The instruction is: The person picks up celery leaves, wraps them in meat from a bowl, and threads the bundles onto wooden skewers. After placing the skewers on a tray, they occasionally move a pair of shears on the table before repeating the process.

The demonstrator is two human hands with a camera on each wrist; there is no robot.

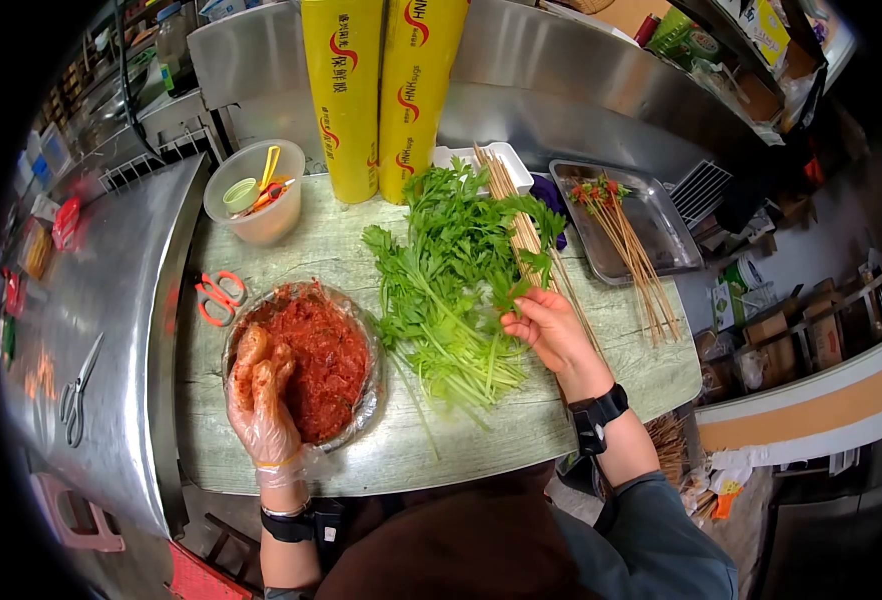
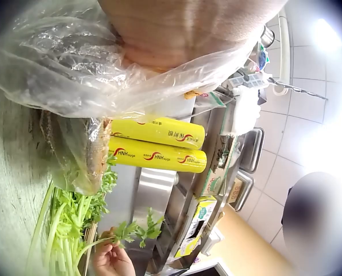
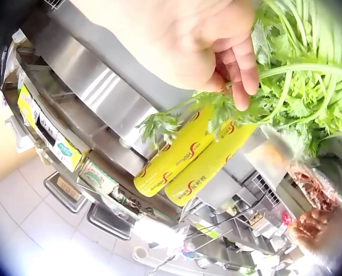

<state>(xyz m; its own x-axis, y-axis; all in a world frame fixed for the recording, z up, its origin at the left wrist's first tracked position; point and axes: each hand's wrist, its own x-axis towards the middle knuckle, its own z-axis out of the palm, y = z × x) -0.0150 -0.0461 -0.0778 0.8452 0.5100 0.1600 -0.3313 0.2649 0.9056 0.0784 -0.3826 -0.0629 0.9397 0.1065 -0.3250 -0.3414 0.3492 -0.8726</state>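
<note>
My left hand [image 1: 264, 415], in a clear plastic glove smeared with red meat, rests at the left side of a plastic-lined bowl [image 1: 371, 412]. Its fingers are loosely bent over the seasoned raw minced meat [image 1: 329, 365] in it; nothing shows in their grasp. With thumb and fingertips, my right hand [image 1: 558, 338] pinches a leafy celery stalk [image 3: 219, 110] near its leaves. That stalk lifts away from a heap of celery [image 1: 446, 290] lying mid-table. In the left wrist view, the glove's loose plastic [image 2: 56, 69] covers much of the hand.
Two yellow cling-film rolls [image 1: 341, 110] stand behind the celery. Wooden skewers [image 1: 521, 225] lie beside it, partly over a white tray [image 1: 511, 160]. A metal tray [image 1: 651, 250] bears more skewers at right. Orange-handled scissors [image 1: 223, 297] and a plastic tub [image 1: 236, 225] are at left.
</note>
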